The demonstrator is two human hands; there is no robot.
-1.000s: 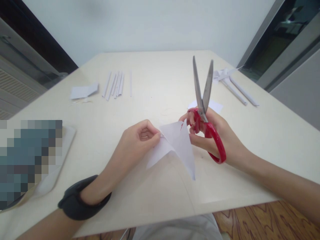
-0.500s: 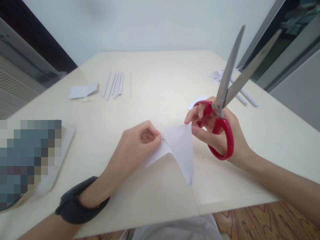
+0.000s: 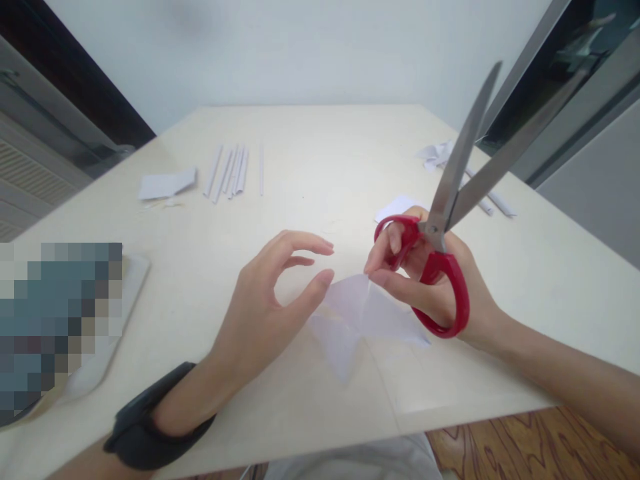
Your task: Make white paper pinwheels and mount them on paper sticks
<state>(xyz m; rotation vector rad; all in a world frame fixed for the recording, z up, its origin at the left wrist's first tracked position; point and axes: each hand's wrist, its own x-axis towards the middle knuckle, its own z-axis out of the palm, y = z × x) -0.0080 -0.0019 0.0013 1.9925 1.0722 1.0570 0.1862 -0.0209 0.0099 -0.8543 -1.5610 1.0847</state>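
Observation:
My left hand (image 3: 265, 300) is held with thumb and fingers apart, just left of a folded piece of thin white paper (image 3: 385, 313). A black band (image 3: 155, 420) circles my left wrist. The thumb and fingertips of my right hand (image 3: 473, 297) pinch the top of that paper, whose pointed flaps spread low over the table. Hooked over the same hand are red-handled scissors (image 3: 435, 230). Their blades are spread and point up and to the right, away from the paper.
Several rolled paper sticks (image 3: 230, 170) lie at the back left of the table (image 3: 310, 140), near a folded paper (image 3: 165, 185). Crumpled paper (image 3: 435, 155) and rolled tubes (image 3: 500, 203) are at the right. Another paper sheet (image 3: 397, 207) lies behind my right hand. A pixelated object sits at left.
My left fingers have opened and let go of the paper. The paper has swung and dropped lower, hanging from my right hand, which has moved slightly down with the scissors.

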